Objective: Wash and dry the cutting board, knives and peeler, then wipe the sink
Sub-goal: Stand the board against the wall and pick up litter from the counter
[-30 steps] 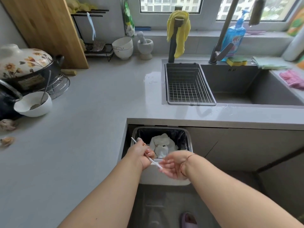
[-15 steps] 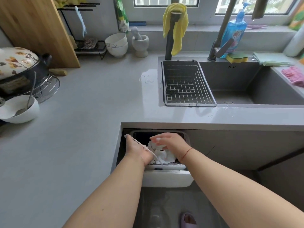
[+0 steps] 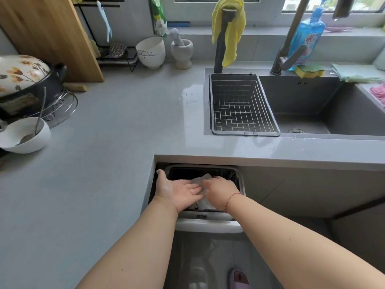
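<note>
Sink (image 3: pixel 354 113): dark grey rectangular basin sunk into the pale grey counter, round drain visible at the bottom near its left side. A wire rack basket (image 3: pixel 242 105) sits across the left end of the basin, nothing in it. Wooden cutting board (image 3: pixel 48 36): large, light brown, stands tilted against the wall at the far left of the counter, well apart from the sink.

matt grey sink (image 3: pixel 354 113), wire metal basket (image 3: pixel 241 105), wooden board (image 3: pixel 48 32), smooth countertop (image 3: pixel 116 130)
</note>
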### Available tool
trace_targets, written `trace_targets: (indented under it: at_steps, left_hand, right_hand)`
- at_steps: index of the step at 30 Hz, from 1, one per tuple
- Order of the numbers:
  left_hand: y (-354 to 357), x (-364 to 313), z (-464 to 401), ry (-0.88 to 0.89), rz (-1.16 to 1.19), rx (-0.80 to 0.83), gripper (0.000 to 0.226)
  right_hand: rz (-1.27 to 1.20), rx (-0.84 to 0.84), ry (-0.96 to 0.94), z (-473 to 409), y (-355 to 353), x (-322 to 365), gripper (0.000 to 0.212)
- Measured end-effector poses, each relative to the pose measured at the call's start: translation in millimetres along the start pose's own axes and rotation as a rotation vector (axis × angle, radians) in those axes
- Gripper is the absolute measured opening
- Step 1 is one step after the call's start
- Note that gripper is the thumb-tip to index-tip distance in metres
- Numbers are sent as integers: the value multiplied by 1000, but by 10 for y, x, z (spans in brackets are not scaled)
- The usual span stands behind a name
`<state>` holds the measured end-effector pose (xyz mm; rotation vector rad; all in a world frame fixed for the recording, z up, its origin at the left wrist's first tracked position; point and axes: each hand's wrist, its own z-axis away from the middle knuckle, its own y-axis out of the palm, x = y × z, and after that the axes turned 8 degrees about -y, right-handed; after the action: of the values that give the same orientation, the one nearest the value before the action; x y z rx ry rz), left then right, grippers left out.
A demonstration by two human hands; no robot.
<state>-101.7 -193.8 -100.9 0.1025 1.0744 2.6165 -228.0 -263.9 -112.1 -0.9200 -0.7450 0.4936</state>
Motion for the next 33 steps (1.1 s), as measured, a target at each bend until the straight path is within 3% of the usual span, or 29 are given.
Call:
trace_targets:
  at_steps: [2,4,6,10,13,16,18,19,21,24,26,30,33]
  left_hand:
    - [-11,-6,7,-9,-39,23,121]
    - [-45,-21,-12,-39,-79,35,121]
    - [-65,-7,1,-38,-139,-24,108]
    - [-80,22,40,28,-290,-210,52]
    - [-76,73,66,92,-359,-360,37]
    - [-40,133,158,112,-413,-386,24]
    - [-36,164,189,123,-451,-412,20]
    - [-51,178,191,135,-490,-430,18]
    - [-47,214,224,166,-548,-435,18]
    - [-81,216,233,254,-567,-473,11]
    - [-127,206,245,344,-703,-598,4]
    - [-314,235,280,440,-1143,-895,42]
    - [-398,309,326,343,-1156,-868,66]
  right_hand:
    - [-102,-91,-94,16,5,-17,58]
    - [-101,-59,-179,58,16,1,58]
    - [-54,-22,-62,77,46,-68,53]
    - [-605,-318,125,55,38,-181,33]
    - [-947,-417,144,100,43,-145,9]
    - [-1195,-420,195,151,-2,-66,18]
    - [-1090,-389,227,153,20,-61,17]
    - [-988,-330,215,168,15,-38,4]
    - [-846,-207,172,186,58,-14,28]
    - [-856,-297,209,249,47,3,29]
    - [-839,-380,285,300,74,-34,24]
    - [-611,-504,604,367,139,-191,15]
    - [-623,-489,852,471,190,-252,51]
